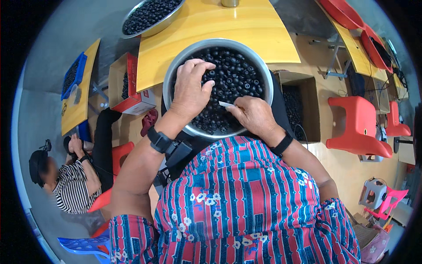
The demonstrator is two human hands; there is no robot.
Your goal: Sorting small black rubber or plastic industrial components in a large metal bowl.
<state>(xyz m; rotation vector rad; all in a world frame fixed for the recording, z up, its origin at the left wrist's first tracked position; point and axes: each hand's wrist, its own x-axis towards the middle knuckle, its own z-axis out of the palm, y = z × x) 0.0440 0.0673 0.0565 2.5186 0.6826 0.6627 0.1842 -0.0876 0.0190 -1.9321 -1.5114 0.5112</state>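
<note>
On the person's lap, a round metal bowl (218, 46) filled with small dark round pieces (237, 79) is held against the near edge of a yellow table (246, 31). The left hand (190, 90) is laid over the pile at the bowl's left side, its fingers curled downward and drawn together around 1 or 2 pieces; whether a piece is actually pinched cannot be told. The right hand (254, 115) is rested at the bowl's near rim, thumb and forefinger pressed together on a small pale blade-like tool (226, 104) whose tip is pointed left toward the other hand. Black bands are worn on both wrists.

A second metal bowl (151, 17) of the same dark pieces is set at the table's far left corner. Left of the table, an open cardboard box (132, 83) is seen, and a larger brown box (303, 105) with dark pieces is placed just to the right of the lap. Red plastic stools (358, 127) are stood well apart on the right. Red basins (351, 17) are lined on another yellow table there. At lower left, another person in a striped top (72, 187) is seated.
</note>
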